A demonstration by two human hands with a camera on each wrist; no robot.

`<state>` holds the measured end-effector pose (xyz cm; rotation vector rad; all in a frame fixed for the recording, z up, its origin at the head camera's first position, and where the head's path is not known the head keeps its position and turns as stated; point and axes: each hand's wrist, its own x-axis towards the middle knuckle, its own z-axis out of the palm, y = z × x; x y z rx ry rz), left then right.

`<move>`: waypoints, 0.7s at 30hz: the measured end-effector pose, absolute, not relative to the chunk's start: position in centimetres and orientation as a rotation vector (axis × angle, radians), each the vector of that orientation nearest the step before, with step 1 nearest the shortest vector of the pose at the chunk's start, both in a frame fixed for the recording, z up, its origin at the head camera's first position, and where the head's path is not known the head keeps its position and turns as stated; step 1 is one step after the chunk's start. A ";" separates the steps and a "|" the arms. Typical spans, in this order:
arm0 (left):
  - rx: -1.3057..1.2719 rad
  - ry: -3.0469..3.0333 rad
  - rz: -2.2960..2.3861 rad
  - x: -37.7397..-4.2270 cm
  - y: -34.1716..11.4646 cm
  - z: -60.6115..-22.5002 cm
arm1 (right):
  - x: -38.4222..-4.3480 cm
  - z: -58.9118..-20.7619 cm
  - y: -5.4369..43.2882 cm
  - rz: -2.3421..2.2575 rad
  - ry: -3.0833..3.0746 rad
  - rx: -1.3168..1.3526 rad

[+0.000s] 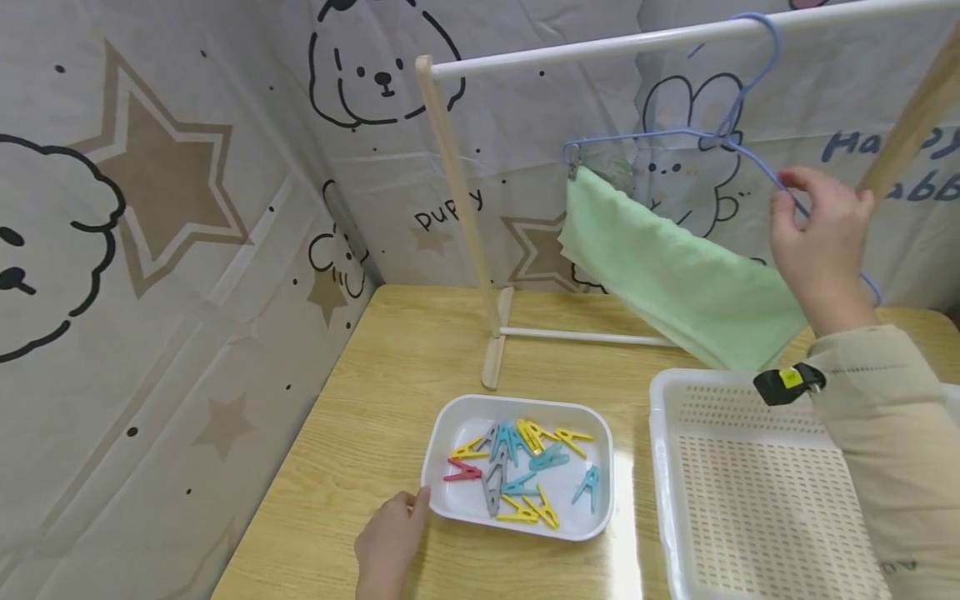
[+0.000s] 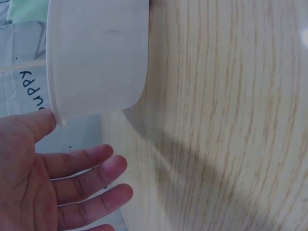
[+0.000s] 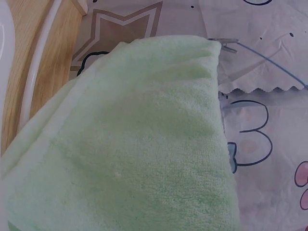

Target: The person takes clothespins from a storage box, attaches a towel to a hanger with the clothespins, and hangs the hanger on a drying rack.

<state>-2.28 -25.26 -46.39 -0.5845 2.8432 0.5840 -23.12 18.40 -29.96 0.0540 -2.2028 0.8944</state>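
High on the right of the head view, my right hand (image 1: 821,242) pinches the sloping arm of a blue clothes hanger (image 1: 724,133), its hook over a white rail. A metal clip (image 1: 574,167) at the hanger's left end holds a folded light green towel (image 1: 675,275), which sags down to the right. Behind my hand, the towel's right attachment is hidden. The towel (image 3: 130,134) fills most of the right wrist view. My left hand (image 1: 393,533) touches the corner of a small white tray (image 1: 517,533) with the thumb; its other fingers (image 2: 91,175) are spread loosely below.
Several yellow, blue, grey and red clothespins (image 1: 495,479) lie in the tray. A white perforated basket (image 1: 772,517) stands at the right, under my right forearm. The rack's wooden post (image 1: 461,183) and white rail (image 1: 600,52) rise behind. A printed cloth (image 1: 225,333) surrounds the wooden table (image 1: 337,417).
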 end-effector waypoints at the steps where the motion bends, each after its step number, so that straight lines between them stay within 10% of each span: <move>1: -0.582 2.842 0.581 -2.3 -25.3 -46.3 | -22.9 -29.9 18.4 0.889 -2.201 0.056; 21: -0.480 2.981 0.433 -5.1 -25.1 -42.6 | -16.7 -28.8 18.1 0.724 -2.039 0.216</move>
